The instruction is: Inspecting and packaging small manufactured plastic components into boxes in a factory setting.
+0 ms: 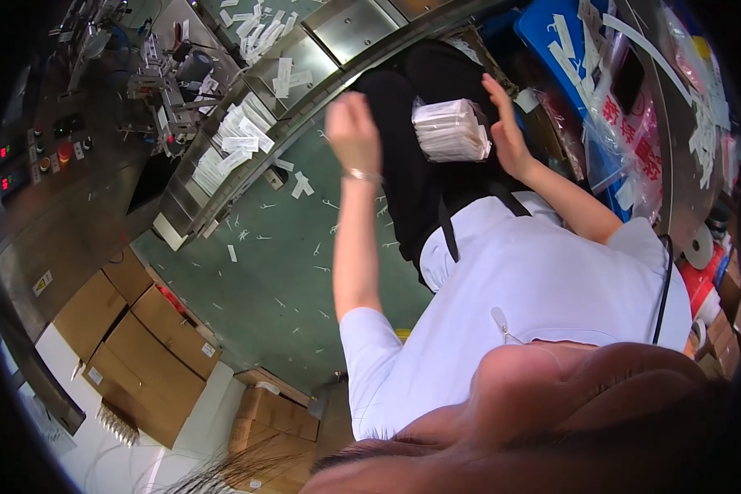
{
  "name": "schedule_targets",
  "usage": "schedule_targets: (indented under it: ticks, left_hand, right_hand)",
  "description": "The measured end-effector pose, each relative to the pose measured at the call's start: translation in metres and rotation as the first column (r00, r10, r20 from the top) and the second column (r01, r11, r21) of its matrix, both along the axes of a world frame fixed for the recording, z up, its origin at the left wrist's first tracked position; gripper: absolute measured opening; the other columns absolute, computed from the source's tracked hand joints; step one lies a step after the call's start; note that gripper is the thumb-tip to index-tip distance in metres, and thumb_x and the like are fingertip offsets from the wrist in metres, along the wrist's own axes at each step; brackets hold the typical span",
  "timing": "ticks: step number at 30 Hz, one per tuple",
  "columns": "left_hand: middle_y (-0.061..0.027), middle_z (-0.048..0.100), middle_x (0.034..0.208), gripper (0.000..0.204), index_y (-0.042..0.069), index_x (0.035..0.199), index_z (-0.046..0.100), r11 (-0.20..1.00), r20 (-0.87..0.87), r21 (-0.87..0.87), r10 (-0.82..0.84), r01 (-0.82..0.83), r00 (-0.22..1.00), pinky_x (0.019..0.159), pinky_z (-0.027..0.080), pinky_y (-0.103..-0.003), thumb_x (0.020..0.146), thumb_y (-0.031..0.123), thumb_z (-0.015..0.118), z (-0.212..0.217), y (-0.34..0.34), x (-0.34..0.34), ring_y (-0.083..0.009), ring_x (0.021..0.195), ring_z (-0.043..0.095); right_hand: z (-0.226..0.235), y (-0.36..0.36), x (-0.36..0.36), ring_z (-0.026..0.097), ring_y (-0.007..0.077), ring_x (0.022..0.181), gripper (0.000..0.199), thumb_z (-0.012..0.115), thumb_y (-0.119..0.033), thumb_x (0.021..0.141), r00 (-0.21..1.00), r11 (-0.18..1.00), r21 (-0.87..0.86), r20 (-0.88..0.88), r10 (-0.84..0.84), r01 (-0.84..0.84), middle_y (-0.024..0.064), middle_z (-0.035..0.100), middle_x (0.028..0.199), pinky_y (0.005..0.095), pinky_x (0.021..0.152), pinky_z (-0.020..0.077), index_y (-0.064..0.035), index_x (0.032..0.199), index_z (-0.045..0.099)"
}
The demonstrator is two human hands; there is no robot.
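Note:
A bundle of slim white paper packets (451,132) lies on my dark-clad lap, its packets stacked in layers. Beside its right side is my right hand (510,138), fingers stretched out and palm toward the bundle; whether it touches the packets I cannot tell. My left hand (353,130) is raised to the left of my lap, near the metal bench edge. It is smeared by motion, with the fingers seemingly curled, and nothing clear shows in it.
Left of me a metal machine bench (337,41) carries a pile of loose white packets (243,136). Small white pieces litter the green floor (280,247). On the right stands a blue bin (543,33) next to plastic bags (634,132). Cardboard boxes (144,370) stand lower left.

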State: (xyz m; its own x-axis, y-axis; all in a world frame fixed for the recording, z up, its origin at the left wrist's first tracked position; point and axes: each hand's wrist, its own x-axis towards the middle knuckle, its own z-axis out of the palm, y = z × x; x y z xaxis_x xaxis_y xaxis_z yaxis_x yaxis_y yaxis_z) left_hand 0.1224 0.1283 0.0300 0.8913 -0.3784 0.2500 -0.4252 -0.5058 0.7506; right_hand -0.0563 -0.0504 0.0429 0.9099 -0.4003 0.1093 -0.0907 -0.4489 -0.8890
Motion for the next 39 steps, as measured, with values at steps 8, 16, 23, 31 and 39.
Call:
schedule_targets:
  ticks: [8, 16, 23, 31, 39]
  left_hand:
    - [-0.0164, 0.056, 0.103, 0.021, 0.001, 0.095, 0.060, 0.599, -0.061, 0.801, 0.100, -0.011, 0.993, 0.083, 0.047, -0.039, 0.076, 0.008, 0.056, -0.077, 0.027, 0.186, -0.0330, 0.099, 0.053]
    - [-0.0153, 0.057, 0.103, 0.021, 0.004, 0.097, 0.059, 0.506, -0.120, 0.836, -0.212, 0.214, 0.970, 0.084, 0.047, -0.039, 0.077, 0.012, 0.056, -0.082, 0.027, 0.201, -0.0322, 0.102, 0.053]
    - [-0.0105, 0.060, 0.079, 0.024, 0.004, 0.093, 0.058, 0.715, -0.255, 0.646, -0.127, 0.267, 0.959, 0.070, 0.048, -0.036, 0.073, 0.015, 0.067, -0.062, 0.038, 0.188, -0.0284, 0.074, 0.059]
    - [-0.0012, 0.058, 0.075, 0.014, 0.005, 0.084, 0.054, 0.597, -0.707, -0.662, -0.299, -0.453, 0.641, 0.060, 0.043, -0.021, 0.078, 0.003, 0.067, 0.039, -0.053, 0.009, -0.0073, 0.066, 0.052]
    - [-0.0016, 0.056, 0.079, 0.014, 0.003, 0.087, 0.054, 0.476, -0.775, -0.602, -0.542, -0.641, 0.325, 0.060, 0.042, -0.022, 0.080, 0.005, 0.065, 0.054, -0.065, -0.078, -0.0086, 0.065, 0.049]
  right_hand:
    - [-0.017, -0.024, -0.012, 0.044, 0.0167, 0.106, 0.033, 0.044, -0.026, 0.094, 0.958, 0.947, 0.156, -0.098, -0.268, 0.281, 0.0082, 0.046, 0.114, 0.0258, 0.092, 0.0328, -0.0026, 0.118, 0.044]
    - [-0.013, -0.030, 0.009, 0.046, 0.0143, 0.099, 0.022, 0.046, -0.021, 0.093, 0.971, 0.974, 0.035, -0.101, -0.219, 0.223, 0.0077, 0.048, 0.110, 0.0242, 0.084, 0.0355, -0.0033, 0.103, 0.054]
    - [0.013, -0.041, 0.041, 0.049, 0.0118, 0.098, 0.017, 0.049, -0.015, 0.091, 0.991, 0.987, 0.091, -0.003, -0.134, 0.134, 0.0061, 0.052, 0.106, 0.0233, 0.084, 0.0383, -0.0014, 0.098, 0.056]
    - [0.057, 0.006, 0.096, 0.055, 0.0103, 0.090, 0.022, 0.058, -0.007, 0.085, 0.997, 0.881, 0.468, 0.011, 0.080, -0.076, 0.0047, 0.057, 0.099, 0.0230, 0.080, 0.0446, -0.0011, 0.106, 0.055]
    - [0.051, -0.006, 0.042, 0.058, 0.0105, 0.078, 0.026, 0.056, -0.005, 0.085, 0.993, 0.638, 0.761, -0.076, -0.091, 0.117, 0.0057, 0.061, 0.093, 0.0228, 0.070, 0.0483, -0.0016, 0.110, 0.054]
